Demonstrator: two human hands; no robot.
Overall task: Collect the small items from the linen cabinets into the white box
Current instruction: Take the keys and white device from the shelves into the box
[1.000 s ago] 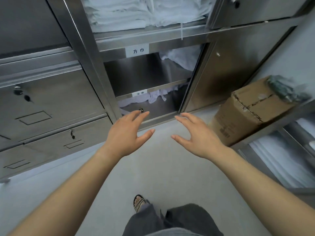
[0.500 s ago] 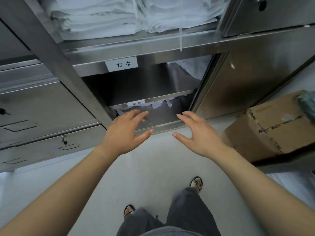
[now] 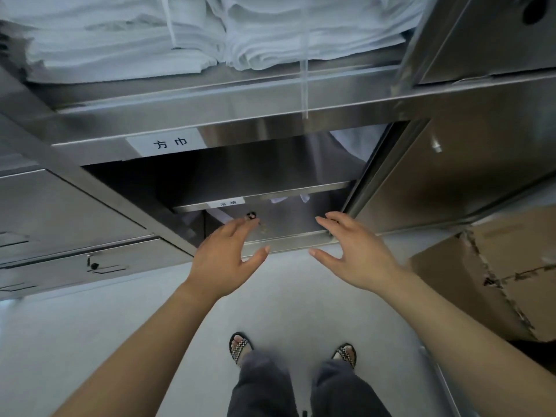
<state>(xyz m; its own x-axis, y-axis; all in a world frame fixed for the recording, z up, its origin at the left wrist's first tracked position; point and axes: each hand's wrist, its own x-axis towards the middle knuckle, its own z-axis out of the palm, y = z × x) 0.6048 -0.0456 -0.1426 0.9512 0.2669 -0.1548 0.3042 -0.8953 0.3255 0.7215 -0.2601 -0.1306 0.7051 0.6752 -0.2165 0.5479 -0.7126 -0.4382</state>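
Left hand (image 3: 224, 255): is hovering with fingers spread and holding nothing, its fingertips at the mouth of the lowest compartment.
Right hand (image 3: 358, 251): is hovering spread in the same way, gripping nothing, just right of the left hand and over the cabinet's bottom rail.
Small item (image 3: 252, 217): a dark, roundish object is lying in the lowest compartment, just beyond the left fingertips; neither contact nor its kind can be told.
Linen cabinet (image 3: 270, 103): stainless steel, is standing with its door (image 3: 451, 182) swung open to the right.
Upper label (image 3: 168, 142): a white tag on the shelf edge is reading "方巾".
Lower label (image 3: 228, 203): a smaller tag on the farther, lower shelf edge is showing two characters too blurred to read.
Folded towels (image 3: 120, 46): white stacks are filling the top shelf.
Cardboard box (image 3: 511, 266): brown, is sitting at right, near the door.
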